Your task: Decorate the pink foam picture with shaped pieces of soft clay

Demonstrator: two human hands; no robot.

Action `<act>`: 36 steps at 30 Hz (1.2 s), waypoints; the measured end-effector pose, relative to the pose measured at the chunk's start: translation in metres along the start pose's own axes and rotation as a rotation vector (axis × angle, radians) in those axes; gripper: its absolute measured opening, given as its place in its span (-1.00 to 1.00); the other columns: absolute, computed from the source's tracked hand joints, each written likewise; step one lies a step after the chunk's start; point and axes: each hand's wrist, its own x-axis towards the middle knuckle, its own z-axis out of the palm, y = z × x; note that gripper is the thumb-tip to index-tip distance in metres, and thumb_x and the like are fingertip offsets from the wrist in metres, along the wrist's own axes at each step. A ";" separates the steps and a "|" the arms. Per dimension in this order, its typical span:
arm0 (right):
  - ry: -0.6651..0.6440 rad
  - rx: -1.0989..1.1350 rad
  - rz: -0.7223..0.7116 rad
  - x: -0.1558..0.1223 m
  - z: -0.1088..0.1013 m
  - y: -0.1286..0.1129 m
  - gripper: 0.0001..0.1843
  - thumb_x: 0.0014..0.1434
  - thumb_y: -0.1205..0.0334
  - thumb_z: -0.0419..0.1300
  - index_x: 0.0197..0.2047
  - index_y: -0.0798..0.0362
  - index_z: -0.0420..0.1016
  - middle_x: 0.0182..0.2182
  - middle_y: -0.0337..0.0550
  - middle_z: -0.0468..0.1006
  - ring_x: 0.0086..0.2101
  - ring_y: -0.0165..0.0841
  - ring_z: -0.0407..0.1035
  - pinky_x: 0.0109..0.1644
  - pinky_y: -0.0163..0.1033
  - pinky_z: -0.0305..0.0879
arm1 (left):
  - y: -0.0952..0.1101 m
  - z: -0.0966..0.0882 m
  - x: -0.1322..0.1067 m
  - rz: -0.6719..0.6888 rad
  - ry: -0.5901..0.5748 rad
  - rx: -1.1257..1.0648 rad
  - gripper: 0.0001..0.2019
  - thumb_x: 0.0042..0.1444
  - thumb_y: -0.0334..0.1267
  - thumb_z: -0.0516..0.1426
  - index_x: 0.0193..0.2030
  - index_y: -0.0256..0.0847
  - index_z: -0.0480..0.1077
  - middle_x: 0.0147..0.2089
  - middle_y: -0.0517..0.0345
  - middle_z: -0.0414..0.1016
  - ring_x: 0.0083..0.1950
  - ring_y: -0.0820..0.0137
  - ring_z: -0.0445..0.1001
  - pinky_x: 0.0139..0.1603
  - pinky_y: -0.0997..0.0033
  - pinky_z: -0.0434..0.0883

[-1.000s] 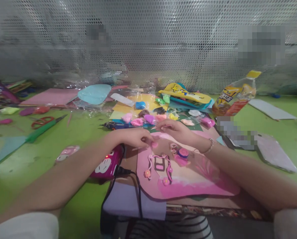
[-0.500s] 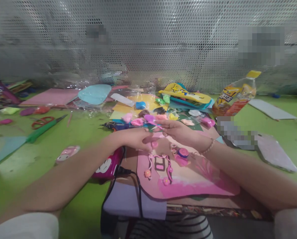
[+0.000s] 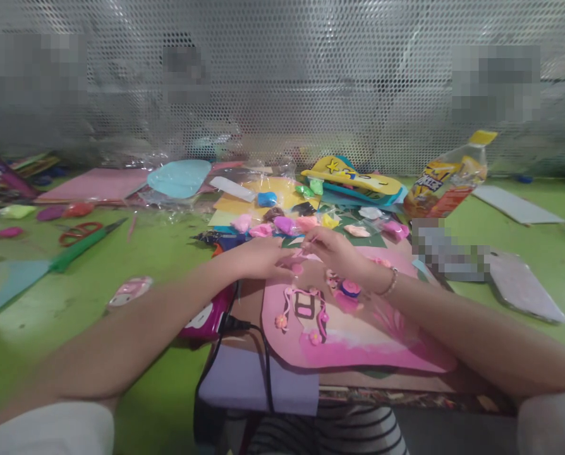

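Note:
In the head view a pink foot-shaped craft board (image 3: 377,354) lies before me, bearing pink clay flowers, wavy clay strips, a dark window frame and a round pink-and-blue clay piece (image 3: 350,288). Over its upper left part my two hands nearly meet. My right hand (image 3: 337,256), with a beaded bracelet, is closed in a pinch around a thin pink stick-like tool (image 3: 313,239). Beside it, my left hand (image 3: 263,258) has its fingers bent together; what they hold, if anything, is too small to make out. A small pink clay disc (image 3: 296,270) is just under the left fingertips.
Several bagged clay lumps (image 3: 285,225) line the board's far side. Right of them stand a tilted bottle (image 3: 446,183) and a phone (image 3: 526,287). Scissors (image 3: 81,234) and a green-handled cutter (image 3: 81,251) lie left. A black cable (image 3: 266,360) hangs over the front edge.
My right hand has turned and its fingers have closed in more. The thin tool now stands steeper between the hands. My left hand has shifted slightly right, its fingers drawn together.

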 end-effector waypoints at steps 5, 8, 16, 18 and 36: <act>-0.075 -0.116 -0.088 -0.003 0.003 0.005 -0.73 0.29 0.28 -0.06 -0.40 0.07 0.35 -0.40 -0.14 0.45 -0.34 -0.39 0.35 -0.23 -0.26 0.28 | 0.005 0.004 0.004 -0.050 0.033 0.050 -0.52 0.13 0.20 -0.04 -0.13 -0.14 0.43 -0.23 0.04 0.40 -0.30 0.32 0.37 -0.40 0.41 0.14; -0.096 -0.131 -0.092 -0.003 0.003 0.004 -0.76 0.28 0.31 -0.07 -0.38 0.07 0.34 -0.40 -0.15 0.46 -0.35 -0.40 0.35 -0.24 -0.27 0.29 | 0.007 0.005 0.005 -0.079 0.023 0.070 -0.50 0.11 0.22 -0.04 -0.12 -0.12 0.44 -0.25 0.03 0.42 -0.30 0.29 0.38 -0.41 0.39 0.15; -0.188 -0.214 -0.264 -0.006 0.002 -0.010 -0.73 0.32 0.29 -0.12 -0.35 0.09 0.32 -0.40 -0.10 0.42 -0.36 -0.37 0.31 -0.29 -0.24 0.28 | 0.011 0.004 0.004 -0.080 0.021 0.092 -0.62 0.12 0.07 0.04 -0.09 -0.12 0.42 -0.36 0.07 0.40 -0.38 0.34 0.35 -0.41 0.40 0.14; -0.198 -0.245 -0.310 -0.006 0.002 -0.011 -0.72 0.33 0.29 -0.13 -0.36 0.08 0.32 -0.42 -0.10 0.40 -0.36 -0.35 0.29 -0.29 -0.22 0.27 | 0.011 0.004 0.004 -0.070 0.026 0.091 -0.61 0.11 0.10 0.05 -0.09 -0.11 0.42 -0.36 0.08 0.40 -0.39 0.36 0.35 -0.42 0.41 0.13; -0.200 -0.193 -0.295 -0.006 0.001 -0.014 -0.74 0.32 0.26 -0.09 -0.38 0.06 0.30 -0.42 -0.11 0.40 -0.35 -0.36 0.29 -0.28 -0.24 0.27 | 0.010 0.005 0.004 -0.085 0.028 0.080 -0.60 0.11 0.10 0.05 -0.10 -0.12 0.44 -0.30 0.03 0.43 -0.35 0.31 0.37 -0.39 0.39 0.14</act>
